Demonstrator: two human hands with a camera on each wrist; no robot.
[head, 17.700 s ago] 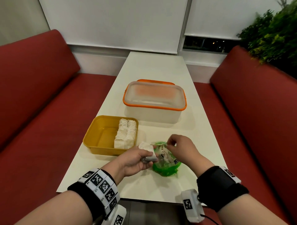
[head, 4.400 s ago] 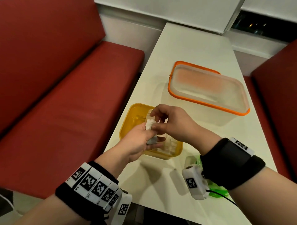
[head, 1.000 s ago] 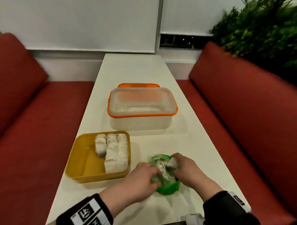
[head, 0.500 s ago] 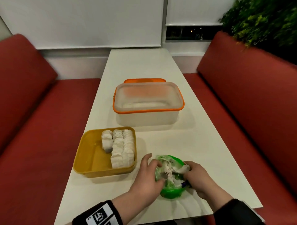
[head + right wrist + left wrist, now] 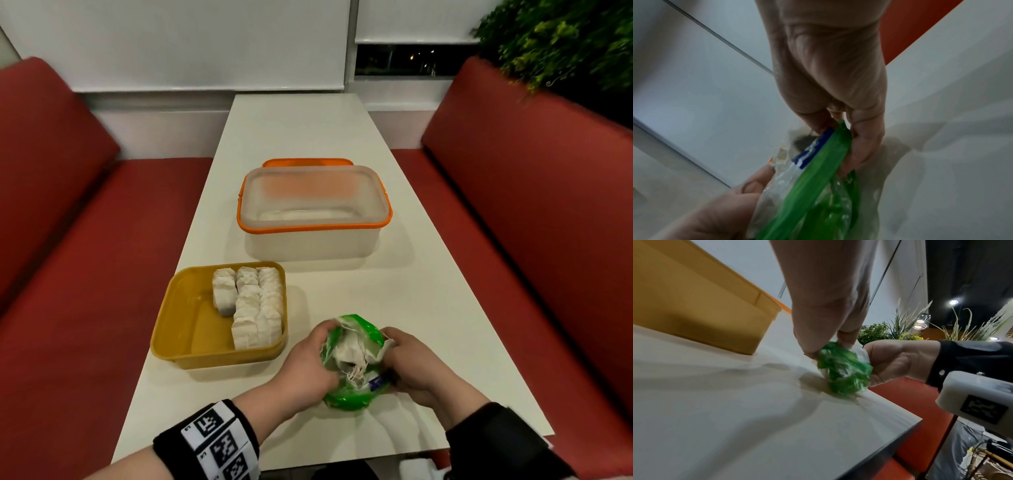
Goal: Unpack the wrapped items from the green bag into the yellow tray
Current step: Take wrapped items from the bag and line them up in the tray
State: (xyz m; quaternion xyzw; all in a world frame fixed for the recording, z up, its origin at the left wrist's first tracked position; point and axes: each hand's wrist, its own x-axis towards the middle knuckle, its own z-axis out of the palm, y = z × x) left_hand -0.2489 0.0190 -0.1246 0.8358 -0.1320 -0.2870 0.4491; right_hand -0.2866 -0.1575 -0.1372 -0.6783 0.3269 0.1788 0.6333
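A long white desk (image 5: 342,301) runs between two red benches (image 5: 534,212), with a leafy plant (image 5: 561,37) behind the right one. On the far half of the desk stands a clear lidded box with an orange rim (image 5: 314,209). Nearer, on the left side, sits the yellow tray (image 5: 186,329), where white wrapped items (image 5: 255,305) already stand packed in rows against its right wall; its left part is bare.

Just right of the tray, near the desk's front edge, lies the green bag (image 5: 354,359), its mouth spread upward and more white wrapped items visible inside, some with thin strings showing. The left hand (image 5: 308,366) curls its fingers over the bag's left rim and grips it; the right hand (image 5: 416,366) pinches the right rim, thumb and fingers closed on the green film beside a blue strip (image 5: 813,147), as the right wrist view shows.

The bag is thin, crinkly plastic: very light, limp and probably slippery, so it should slide or collapse unless one hand keeps the rim pinned. The items look like small soft paper packets, nearly weightless and easily crushed or torn, and the strings could tangle. A light pinch across the flat faces of one packet near its top, lifted straight out of the mouth, seems the safest hold.
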